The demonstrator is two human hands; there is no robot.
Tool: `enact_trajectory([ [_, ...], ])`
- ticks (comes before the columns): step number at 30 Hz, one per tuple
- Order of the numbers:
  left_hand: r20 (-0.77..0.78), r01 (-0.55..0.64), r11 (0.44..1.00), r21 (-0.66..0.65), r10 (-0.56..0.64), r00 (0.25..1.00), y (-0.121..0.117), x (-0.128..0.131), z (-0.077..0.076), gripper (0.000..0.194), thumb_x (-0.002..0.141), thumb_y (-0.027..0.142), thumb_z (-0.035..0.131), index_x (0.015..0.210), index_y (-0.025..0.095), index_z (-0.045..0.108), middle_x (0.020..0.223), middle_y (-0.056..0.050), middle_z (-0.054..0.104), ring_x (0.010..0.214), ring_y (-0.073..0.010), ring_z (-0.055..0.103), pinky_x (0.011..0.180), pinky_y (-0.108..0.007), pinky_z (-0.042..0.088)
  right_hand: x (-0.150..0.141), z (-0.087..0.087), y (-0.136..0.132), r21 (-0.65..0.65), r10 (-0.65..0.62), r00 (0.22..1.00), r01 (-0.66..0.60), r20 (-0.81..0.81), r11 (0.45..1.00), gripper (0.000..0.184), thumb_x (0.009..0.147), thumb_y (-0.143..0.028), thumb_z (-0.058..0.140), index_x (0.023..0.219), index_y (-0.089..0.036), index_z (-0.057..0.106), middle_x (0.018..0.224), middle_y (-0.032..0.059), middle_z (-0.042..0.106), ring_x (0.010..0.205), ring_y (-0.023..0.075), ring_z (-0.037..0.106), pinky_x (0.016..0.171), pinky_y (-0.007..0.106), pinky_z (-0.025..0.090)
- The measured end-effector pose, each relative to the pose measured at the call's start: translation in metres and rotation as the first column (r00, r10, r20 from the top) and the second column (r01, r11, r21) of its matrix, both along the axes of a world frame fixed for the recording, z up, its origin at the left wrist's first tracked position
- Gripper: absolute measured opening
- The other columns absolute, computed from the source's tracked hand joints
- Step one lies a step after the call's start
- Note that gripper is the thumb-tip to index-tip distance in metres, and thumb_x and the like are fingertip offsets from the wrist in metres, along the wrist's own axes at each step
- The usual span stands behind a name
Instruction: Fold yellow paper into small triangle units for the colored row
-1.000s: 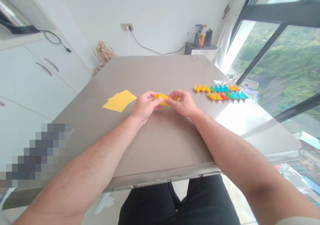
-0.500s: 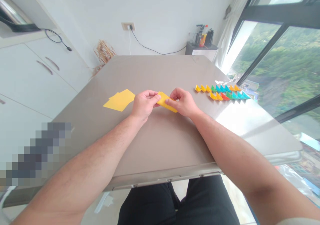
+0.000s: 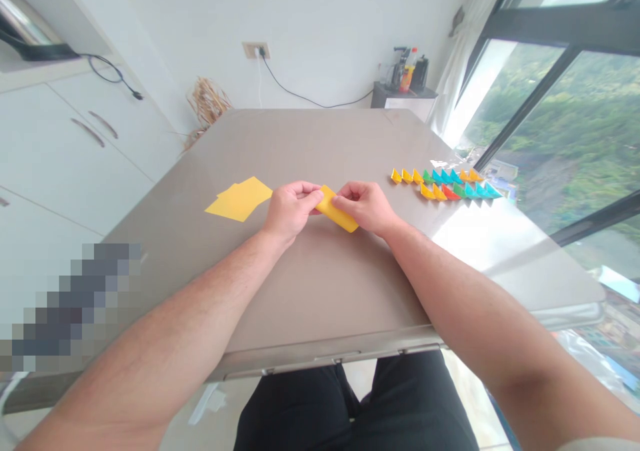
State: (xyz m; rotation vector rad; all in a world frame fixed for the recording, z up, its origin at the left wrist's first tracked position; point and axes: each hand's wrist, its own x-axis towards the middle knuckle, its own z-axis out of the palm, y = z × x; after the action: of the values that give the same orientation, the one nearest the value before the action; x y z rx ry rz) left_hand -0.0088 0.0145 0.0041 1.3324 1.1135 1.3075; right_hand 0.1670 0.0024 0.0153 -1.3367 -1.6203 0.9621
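A folded strip of yellow paper (image 3: 340, 216) is held slantwise between my two hands, above the table (image 3: 320, 284). My left hand (image 3: 294, 209) pinches its upper left end between thumb and fingers. My right hand (image 3: 366, 205) is closed on its right side, thumb on top and fingers curled behind. The fingertips under the paper are hidden. To the left of my left hand lie several flat yellow paper sheets (image 3: 240, 201), overlapping on the table.
Two rows of small folded paper boats (image 3: 453, 193), yellow, green, blue and red, stand at the right near the window (image 3: 565, 131). Bottles (image 3: 407, 74) stand on a small dark-topped cabinet (image 3: 400, 95) at the back. A pixelated patch covers the left edge.
The yellow strip has shifted slightly right and its lower end now looks more rounded. My right thumb has moved a little up along it. Both hands keep hold.
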Motion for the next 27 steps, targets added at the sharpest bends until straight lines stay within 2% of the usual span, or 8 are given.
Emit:
enact_trajectory([
  [27,0.01,0.015,1.0,-0.018,-0.015,1.0,-0.0018,0.0006,0.0022,0.013,0.072,0.028,0.074,0.078,0.016,0.073,0.08,-0.004,0.074,0.08,-0.0207,0.071,0.077,-0.038,0.062,0.0006,0.0001,0.0001,-0.008,-0.008,1.0,0.008,0.002,1.0,0.023,0.075,-0.042,0.068,0.071,-0.02,0.064,0.065,-0.0015,0.06,0.06,0.013,0.053,0.052,0.026,0.04],
])
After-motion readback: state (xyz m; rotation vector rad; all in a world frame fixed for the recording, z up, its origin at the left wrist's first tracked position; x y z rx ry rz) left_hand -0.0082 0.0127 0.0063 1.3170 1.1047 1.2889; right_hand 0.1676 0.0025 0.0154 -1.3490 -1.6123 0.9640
